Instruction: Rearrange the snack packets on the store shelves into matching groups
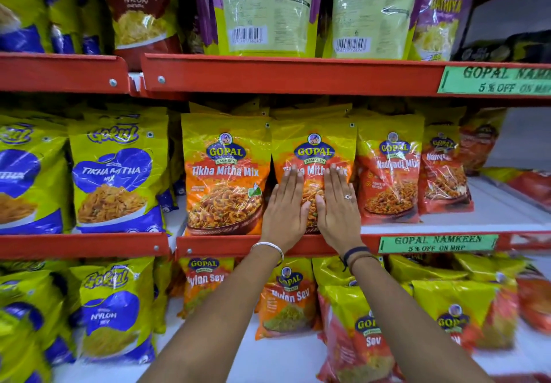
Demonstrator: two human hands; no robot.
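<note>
On the middle shelf stand two orange-and-yellow Gopal Tikha Mitha Mix packets side by side. My left hand point(284, 206) and my right hand point(338, 203) lie flat, fingers up, against the front of the right Tikha Mitha Mix packet point(313, 144). Neither hand grips it; the palms only press on it. The left Tikha Mitha Mix packet point(223, 173) stands upright beside it, touching. To the right stand red-and-yellow Nadiyadi Mix packets point(387, 173).
Blue-and-yellow Gokul Tikha Mitha packets point(113, 173) fill the middle shelf's left section. Gopal Nylon Sev packets point(286, 296) stand on the lower shelf under my arms. Red shelf rails point(292, 74) carry green price labels point(438, 243). White shelf board point(501, 203) shows at the right.
</note>
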